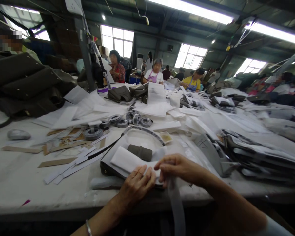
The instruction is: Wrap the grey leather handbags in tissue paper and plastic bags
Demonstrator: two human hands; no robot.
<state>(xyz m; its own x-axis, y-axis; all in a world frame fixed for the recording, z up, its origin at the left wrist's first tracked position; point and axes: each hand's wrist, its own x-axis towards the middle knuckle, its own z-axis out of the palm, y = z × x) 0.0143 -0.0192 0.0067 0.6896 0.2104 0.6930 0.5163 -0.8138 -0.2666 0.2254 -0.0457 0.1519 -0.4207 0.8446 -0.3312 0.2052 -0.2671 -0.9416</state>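
Observation:
A bag panel [137,141] lined in white lies at the near edge of the work table [19,177]. On it rest a small dark grey folded piece [140,152] and a white fabric sheet [124,160]. My left hand [136,185] presses its curled fingers on the near end of that white sheet. My right hand [178,168] is closed in a pinch on a white strip [175,203] that hangs down over the table edge. The two hands almost touch.
Grey tape rolls [120,121], cardboard strips [56,162] and white paper pieces litter the table. Dark bags [22,85] pile up at left, stacked bag parts [260,154] at right. Several people sit working along the far side.

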